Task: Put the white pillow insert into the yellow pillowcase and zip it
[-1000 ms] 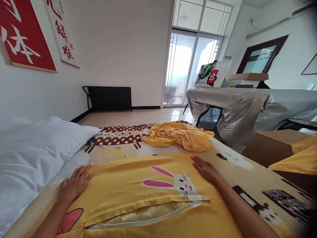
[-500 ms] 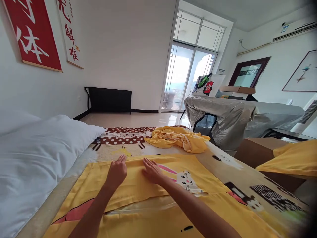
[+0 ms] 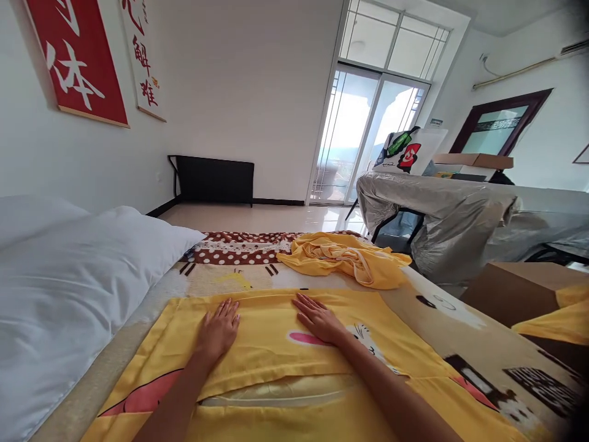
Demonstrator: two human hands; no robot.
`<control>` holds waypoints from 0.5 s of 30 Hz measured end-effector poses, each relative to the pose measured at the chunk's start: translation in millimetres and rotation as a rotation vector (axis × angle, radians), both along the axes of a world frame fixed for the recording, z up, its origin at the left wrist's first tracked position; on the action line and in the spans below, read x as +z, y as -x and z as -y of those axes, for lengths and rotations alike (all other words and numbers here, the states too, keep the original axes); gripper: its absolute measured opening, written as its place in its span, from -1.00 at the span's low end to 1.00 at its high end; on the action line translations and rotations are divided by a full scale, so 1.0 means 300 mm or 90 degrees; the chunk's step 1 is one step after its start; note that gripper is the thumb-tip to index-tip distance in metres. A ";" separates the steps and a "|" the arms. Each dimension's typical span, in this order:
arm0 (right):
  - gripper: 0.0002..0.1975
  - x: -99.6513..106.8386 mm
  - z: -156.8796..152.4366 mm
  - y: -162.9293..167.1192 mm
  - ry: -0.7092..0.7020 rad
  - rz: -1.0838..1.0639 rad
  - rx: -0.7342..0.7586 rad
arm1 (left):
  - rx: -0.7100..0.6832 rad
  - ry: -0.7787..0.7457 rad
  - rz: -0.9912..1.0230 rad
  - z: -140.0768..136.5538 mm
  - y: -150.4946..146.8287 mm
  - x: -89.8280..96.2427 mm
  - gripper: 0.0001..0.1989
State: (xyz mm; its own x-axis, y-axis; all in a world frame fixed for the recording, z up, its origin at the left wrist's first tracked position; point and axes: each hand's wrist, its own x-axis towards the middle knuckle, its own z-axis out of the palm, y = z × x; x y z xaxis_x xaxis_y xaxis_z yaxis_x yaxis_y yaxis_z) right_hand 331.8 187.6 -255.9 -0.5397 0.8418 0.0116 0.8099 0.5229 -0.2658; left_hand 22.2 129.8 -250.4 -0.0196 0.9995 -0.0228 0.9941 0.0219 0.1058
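Observation:
Spread out in front of me is a yellow pillowcase with a white rabbit print and pink patches, its far part folded over toward me. A slit runs across it, with paler cloth showing inside. My left hand lies flat on the left of the folded part, fingers pointing away. On the right, my right hand rests flat beside the rabbit's pink ear, fingers stretched out. Neither hand grips anything. Beyond them a crumpled yellow cloth lies on the patterned blanket.
White pillows fill the bed's left side. To the right stand a cardboard box with a yellow cloth over it and a table under a silvery plastic cover. A black folded frame leans against the far wall.
Both hands have flattened onto the cloth and moved further apart, the right hand going rightward over the rabbit print. The view has turned slightly left.

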 end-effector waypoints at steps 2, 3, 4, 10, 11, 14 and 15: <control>-0.39 -0.018 -0.024 -0.138 0.001 0.032 -0.061 | 0.002 -0.001 -0.009 0.004 -0.010 -0.003 -0.47; -0.38 -0.027 -0.033 -0.209 -0.003 0.048 -0.092 | 0.003 -0.001 -0.012 0.005 -0.014 -0.005 -0.47; -0.37 -0.036 -0.038 -0.281 -0.009 0.065 -0.121 | 0.003 -0.002 -0.015 0.006 -0.017 -0.006 -0.47; -0.32 -0.047 -0.010 -0.627 -0.002 0.113 -0.324 | 0.002 -0.014 -0.022 0.003 -0.012 -0.008 -0.47; -0.33 -0.036 0.001 -0.654 -0.001 0.115 -0.364 | -0.001 -0.017 -0.020 0.003 -0.009 -0.007 -0.48; -0.40 0.027 0.036 -0.647 -0.039 0.105 -0.409 | -0.003 -0.031 -0.012 0.009 -0.012 0.007 -0.48; -0.42 0.054 0.045 -0.613 -0.062 0.095 -0.384 | -0.003 -0.040 -0.011 0.014 -0.023 0.016 -0.47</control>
State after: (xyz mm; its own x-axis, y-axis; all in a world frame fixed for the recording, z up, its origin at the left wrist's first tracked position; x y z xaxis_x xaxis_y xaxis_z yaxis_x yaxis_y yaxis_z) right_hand 515.7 174.0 -239.6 0.0277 0.9975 0.0647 0.9946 -0.0210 -0.1015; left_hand 29.0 125.6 -245.7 -0.0144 0.9991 0.0409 0.9959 0.0107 0.0903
